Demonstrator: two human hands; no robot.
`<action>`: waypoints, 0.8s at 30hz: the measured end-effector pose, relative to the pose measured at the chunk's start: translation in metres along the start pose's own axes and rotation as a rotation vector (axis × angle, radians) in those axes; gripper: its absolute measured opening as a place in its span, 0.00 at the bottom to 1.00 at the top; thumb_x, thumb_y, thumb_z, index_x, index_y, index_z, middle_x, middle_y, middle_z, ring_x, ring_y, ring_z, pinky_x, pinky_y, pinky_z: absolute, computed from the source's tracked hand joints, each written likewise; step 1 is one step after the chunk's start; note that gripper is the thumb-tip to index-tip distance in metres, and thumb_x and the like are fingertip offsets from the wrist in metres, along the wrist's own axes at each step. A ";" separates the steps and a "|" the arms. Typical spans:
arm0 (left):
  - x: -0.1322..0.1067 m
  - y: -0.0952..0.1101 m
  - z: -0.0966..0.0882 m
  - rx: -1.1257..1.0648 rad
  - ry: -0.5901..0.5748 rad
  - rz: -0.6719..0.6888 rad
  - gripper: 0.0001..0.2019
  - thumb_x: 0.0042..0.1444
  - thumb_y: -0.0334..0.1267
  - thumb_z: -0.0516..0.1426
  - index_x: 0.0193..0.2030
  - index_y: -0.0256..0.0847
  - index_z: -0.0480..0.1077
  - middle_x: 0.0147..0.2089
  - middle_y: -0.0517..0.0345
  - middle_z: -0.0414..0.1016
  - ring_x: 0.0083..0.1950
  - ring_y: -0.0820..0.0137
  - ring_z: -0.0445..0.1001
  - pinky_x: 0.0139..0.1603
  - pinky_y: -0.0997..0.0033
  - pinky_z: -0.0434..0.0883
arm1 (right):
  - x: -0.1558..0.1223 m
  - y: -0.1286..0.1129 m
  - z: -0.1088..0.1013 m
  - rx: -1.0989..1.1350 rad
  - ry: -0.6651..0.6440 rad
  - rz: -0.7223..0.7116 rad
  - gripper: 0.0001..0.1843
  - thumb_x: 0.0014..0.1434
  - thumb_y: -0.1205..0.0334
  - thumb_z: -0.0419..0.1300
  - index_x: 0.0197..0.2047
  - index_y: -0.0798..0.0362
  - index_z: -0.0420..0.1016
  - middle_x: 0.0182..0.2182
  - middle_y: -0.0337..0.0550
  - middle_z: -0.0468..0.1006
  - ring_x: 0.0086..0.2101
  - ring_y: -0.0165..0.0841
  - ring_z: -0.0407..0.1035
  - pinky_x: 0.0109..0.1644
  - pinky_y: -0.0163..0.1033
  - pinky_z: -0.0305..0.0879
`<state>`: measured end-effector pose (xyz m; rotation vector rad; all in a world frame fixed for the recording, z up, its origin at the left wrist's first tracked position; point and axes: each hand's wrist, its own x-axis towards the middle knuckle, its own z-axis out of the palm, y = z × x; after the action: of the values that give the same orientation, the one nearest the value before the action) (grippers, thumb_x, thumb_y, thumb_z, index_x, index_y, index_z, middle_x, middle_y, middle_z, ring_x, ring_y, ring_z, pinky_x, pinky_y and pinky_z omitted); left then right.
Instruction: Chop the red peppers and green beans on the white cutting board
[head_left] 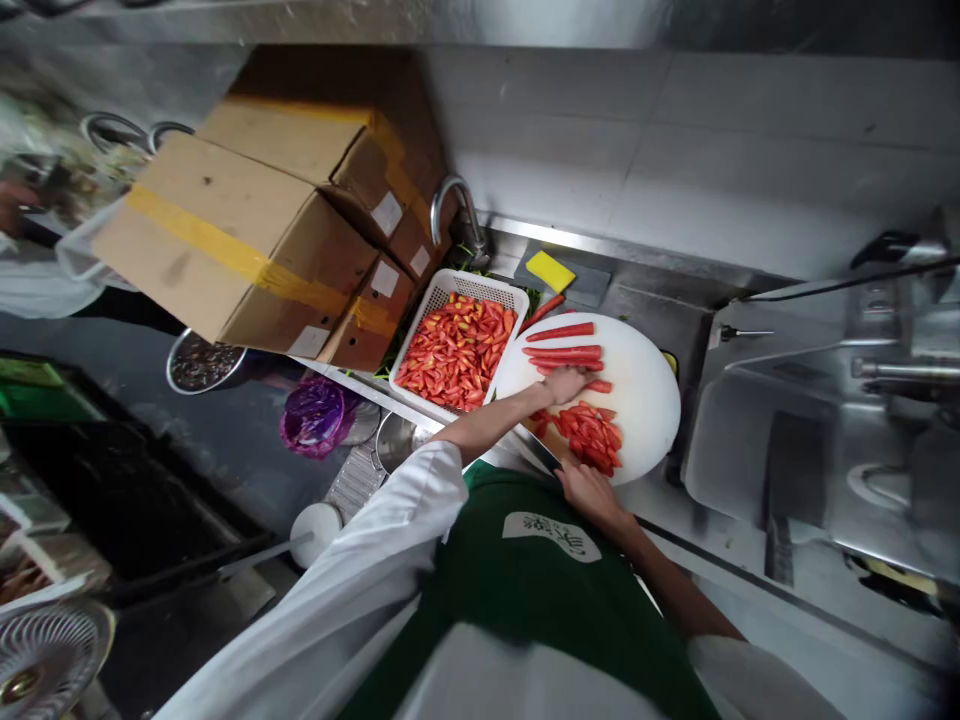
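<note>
Head view: long red vegetables (562, 355) lie on the white board (652, 400), left hand (568, 385) palm down on them, grip unclear, right hand (589, 490) wrapped round the knife (534, 449) at the near edge beside the slices (589, 435). Curled fingertips and lined-up lengths should keep cuts even. Filled basket (480, 283) crowds the blade's side; sponge (550, 270) behind, boxes (187, 230) beyond basket, sink (731, 430) right.

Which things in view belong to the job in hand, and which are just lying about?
Belongs to the job:
knife in the right hand
long red vegetables, left hand on them
cut red pieces
white board
white basket of similar pieces

Apparently lying about:
cardboard boxes
yellow block
purple bag
fan
</note>
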<state>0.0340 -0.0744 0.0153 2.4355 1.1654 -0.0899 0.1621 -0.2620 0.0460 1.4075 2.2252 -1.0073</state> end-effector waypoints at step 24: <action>-0.148 0.012 0.082 0.014 0.340 -0.203 0.14 0.69 0.40 0.50 0.53 0.46 0.75 0.54 0.49 0.70 0.58 0.60 0.63 0.64 0.48 0.54 | 0.003 0.015 -0.006 0.089 0.146 0.261 0.17 0.74 0.59 0.42 0.57 0.62 0.60 0.39 0.59 0.80 0.42 0.43 0.78 0.42 0.40 0.64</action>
<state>-0.0418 -0.2218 -0.0190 2.3979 1.5604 0.2660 0.1749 -0.2520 0.0423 1.8072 2.0436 -0.9500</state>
